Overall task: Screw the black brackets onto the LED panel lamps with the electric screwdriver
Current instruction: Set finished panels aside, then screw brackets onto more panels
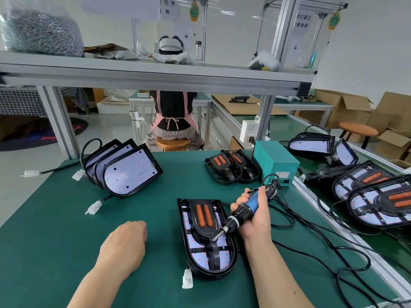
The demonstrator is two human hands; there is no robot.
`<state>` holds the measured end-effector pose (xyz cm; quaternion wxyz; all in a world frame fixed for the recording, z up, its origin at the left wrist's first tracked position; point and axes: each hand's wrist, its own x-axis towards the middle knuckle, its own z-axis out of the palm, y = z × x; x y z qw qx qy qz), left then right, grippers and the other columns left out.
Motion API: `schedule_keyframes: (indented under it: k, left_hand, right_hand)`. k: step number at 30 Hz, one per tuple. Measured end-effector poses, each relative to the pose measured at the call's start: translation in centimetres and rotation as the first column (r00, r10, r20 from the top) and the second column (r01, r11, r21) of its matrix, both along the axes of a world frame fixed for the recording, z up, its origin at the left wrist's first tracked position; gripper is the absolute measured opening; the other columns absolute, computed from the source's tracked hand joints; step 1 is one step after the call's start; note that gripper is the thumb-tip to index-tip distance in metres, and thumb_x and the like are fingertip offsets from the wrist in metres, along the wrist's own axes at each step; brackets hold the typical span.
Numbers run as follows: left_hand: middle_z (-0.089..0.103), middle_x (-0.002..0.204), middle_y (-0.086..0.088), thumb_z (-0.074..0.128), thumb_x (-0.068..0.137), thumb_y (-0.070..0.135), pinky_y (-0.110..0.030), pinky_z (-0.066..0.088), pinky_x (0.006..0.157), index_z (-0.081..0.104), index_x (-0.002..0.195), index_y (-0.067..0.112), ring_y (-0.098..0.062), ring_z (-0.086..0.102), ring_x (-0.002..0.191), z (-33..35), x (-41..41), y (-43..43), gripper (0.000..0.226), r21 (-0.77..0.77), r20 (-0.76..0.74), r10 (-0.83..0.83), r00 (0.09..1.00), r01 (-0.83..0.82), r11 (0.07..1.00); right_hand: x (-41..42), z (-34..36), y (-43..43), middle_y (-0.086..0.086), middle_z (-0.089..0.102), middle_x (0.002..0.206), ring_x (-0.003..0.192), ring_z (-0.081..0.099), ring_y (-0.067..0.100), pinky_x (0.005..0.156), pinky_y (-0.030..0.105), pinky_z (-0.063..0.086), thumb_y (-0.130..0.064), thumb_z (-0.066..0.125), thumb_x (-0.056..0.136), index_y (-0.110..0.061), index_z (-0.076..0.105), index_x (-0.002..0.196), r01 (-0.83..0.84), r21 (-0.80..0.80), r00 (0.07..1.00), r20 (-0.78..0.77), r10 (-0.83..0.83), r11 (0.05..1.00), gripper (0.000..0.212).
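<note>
Green matting (66, 218) fills the near field. Just left of the LED panel lamp (224, 252), my left hand (124, 243) rests on it knuckles up, fingers curled under in a loose fist. Right of the lamp, my right hand (253, 216) is wrapped round the blue-and-black electric screwdriver (243, 212). Its bit slants down-left to the neck of the black bracket (204, 218), though I cannot tell if it touches.

The bracket is ribbed plastic with two orange strips. It lies on the lamp's white dotted board inside a black D-shaped housing. A white connector (187, 278) sits at the lamp's near end.

Beyond-left of the lamp lean stacked lamps (126, 170). Beyond-right sit piled brackets (231, 167) and a teal box (275, 161). Farther off, a seated person (171, 114) faces away.
</note>
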<state>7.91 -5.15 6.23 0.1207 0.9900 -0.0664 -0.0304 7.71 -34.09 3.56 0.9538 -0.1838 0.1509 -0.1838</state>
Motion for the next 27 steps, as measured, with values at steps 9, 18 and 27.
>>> schedule_keyframes:
  k: [9, 18, 27]
  left_hand:
    - [0.05, 0.086, 0.009, 0.045, 0.084, 0.006, -0.026, 0.041, 0.064, 0.046, 0.077, 0.029, -0.016, 0.05, 0.08, 0.2, -0.5, -0.4, 0.024, -0.059, 0.047, 0.012, 0.999, -0.009, 0.998]
    - [0.058, 0.066, -0.012, 0.045, 0.082, 0.001, -0.033, 0.037, 0.047, 0.042, 0.073, 0.02, -0.029, 0.044, 0.055, 0.6, -1.4, -2.3, 0.021, -0.579, 0.097, 0.114, 0.989, -0.037, 0.815]
    - [0.069, 0.075, -0.002, 0.053, 0.095, 0.001, -0.016, 0.052, 0.063, 0.061, 0.082, 0.019, -0.003, 0.068, 0.058, 0.1, -2.6, -5.1, 0.024, -0.79, 0.025, -0.01, 1.0, 0.026, 0.613]
  right_hand:
    - [0.0, 0.2, 0.2, -0.006, 0.05, 0.07, 0.052, 0.049, 0.005, 0.053, 0.021, 0.038, -0.052, 0.061, 0.092, -0.014, 0.054, 0.095, 0.005, -0.011, 1.0, -0.006, -0.005, 1.0, 0.038]
    - [-0.2, 0.8, 0.2, -0.009, 0.054, 0.074, 0.053, 0.054, 0.003, 0.058, 0.021, 0.036, -0.054, 0.064, 0.091, -0.014, 0.056, 0.098, 0.017, 0.037, 1.0, 0.012, -0.017, 0.999, 0.041]
    - [-0.1, 2.3, 0.8, -0.009, 0.051, 0.07, 0.053, 0.053, 0.004, 0.057, 0.021, 0.033, -0.056, 0.065, 0.09, -0.016, 0.054, 0.096, 0.026, 0.048, 1.0, -0.017, -0.025, 0.999, 0.042]
